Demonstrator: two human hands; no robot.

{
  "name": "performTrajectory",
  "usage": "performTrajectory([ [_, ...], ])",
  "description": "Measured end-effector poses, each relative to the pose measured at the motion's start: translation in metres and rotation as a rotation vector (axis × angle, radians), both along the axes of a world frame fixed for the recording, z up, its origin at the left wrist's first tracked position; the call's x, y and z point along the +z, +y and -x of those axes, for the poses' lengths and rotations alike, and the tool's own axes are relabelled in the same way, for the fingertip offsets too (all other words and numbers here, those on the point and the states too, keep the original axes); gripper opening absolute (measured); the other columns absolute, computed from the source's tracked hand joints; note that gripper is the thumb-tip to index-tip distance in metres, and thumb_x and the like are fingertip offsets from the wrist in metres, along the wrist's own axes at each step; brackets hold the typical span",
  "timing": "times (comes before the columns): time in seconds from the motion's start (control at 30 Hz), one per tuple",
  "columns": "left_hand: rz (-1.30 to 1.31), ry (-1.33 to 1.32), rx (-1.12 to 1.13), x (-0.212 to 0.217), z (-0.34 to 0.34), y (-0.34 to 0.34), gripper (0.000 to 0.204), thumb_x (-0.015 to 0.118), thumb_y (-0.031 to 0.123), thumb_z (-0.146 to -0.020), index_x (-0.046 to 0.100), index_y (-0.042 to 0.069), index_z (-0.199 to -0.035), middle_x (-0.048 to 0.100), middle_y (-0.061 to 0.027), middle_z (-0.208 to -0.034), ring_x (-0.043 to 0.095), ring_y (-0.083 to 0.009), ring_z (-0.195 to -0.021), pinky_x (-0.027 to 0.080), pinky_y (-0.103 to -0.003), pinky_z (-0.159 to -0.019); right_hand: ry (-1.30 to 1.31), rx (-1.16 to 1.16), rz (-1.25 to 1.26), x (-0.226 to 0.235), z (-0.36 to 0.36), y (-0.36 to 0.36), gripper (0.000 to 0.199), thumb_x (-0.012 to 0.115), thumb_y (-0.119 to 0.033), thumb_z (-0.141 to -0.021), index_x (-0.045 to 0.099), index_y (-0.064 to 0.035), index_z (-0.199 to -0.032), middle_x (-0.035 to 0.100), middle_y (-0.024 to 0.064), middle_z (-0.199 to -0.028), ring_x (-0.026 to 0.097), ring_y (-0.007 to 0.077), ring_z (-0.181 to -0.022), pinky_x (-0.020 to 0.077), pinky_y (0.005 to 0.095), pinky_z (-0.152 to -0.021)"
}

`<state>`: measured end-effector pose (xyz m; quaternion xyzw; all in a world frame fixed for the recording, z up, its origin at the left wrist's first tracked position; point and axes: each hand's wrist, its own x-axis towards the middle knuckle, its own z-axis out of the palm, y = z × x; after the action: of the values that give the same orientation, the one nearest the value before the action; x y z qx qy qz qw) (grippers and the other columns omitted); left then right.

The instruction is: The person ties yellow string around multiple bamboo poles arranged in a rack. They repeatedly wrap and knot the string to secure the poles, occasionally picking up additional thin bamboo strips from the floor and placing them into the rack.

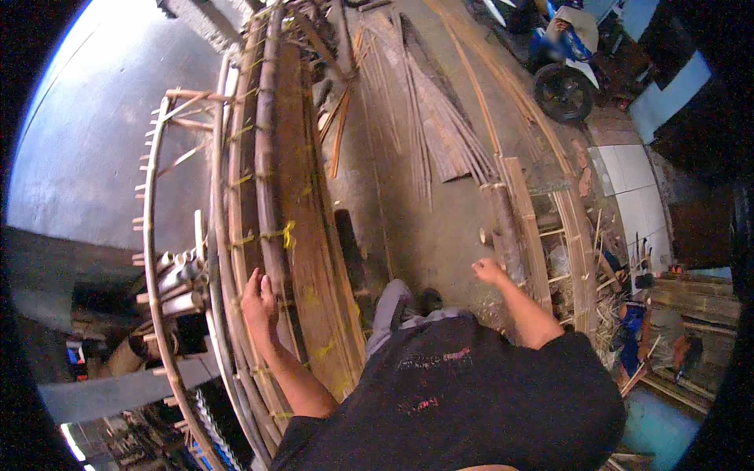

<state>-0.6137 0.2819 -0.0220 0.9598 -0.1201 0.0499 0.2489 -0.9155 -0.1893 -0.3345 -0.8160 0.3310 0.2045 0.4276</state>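
Observation:
My left hand (259, 304) is raised beside a long bamboo rack, its fingers stretched out and nothing seen in them. Just beyond it run pale bamboo poles (236, 188) and a thicker dark bamboo pole (269, 157). I cannot tell whether the fingertips touch them. A yellow tie (290, 234) is knotted around the rack, next to a long brown bamboo panel (302, 196). On the other side, my right hand (490, 271) is closed in a loose fist with nothing visible in it, near a bamboo log (503, 216).
Split bamboo slats (440, 145) lie on the concrete floor ahead. Long bamboo strips (577, 251) and shavings (605, 314) are at the right. A curved bamboo frame with pegs (148, 212) stands at the left. A parked motorcycle's wheel (563, 92) is at the far right.

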Motion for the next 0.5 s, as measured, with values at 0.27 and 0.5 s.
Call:
performTrajectory([
  [0.27,0.136,0.167,-0.324,-0.102,-0.132,-0.233,0.031,0.061,0.021,-0.091,0.064,0.000,-0.113,0.067,-0.0219,-0.101,0.065,-0.0367,-0.093,0.051,-0.040,-0.083,0.029,-0.259,-0.098,-0.058,-0.048,0.010,0.035,0.058,-0.035,-0.089,0.067,-0.0010,-0.084,0.068,0.0158,-0.078,0.065,0.0288,-0.072,0.0497,0.0418,-0.072],
  [0.5,0.199,0.582,-0.447,-0.295,-0.169,-0.381,0.039,0.064,0.028,-0.090,0.062,-0.001,-0.116,0.067,-0.0233,-0.096,0.067,-0.0329,-0.087,0.052,-0.039,-0.077,0.284,-0.317,-0.038,-0.144,-0.145,-0.111,0.035,0.060,-0.034,-0.088,0.065,0.0004,-0.090,0.066,0.0184,-0.084,0.066,0.0304,-0.075,0.0500,0.0450,-0.072],
])
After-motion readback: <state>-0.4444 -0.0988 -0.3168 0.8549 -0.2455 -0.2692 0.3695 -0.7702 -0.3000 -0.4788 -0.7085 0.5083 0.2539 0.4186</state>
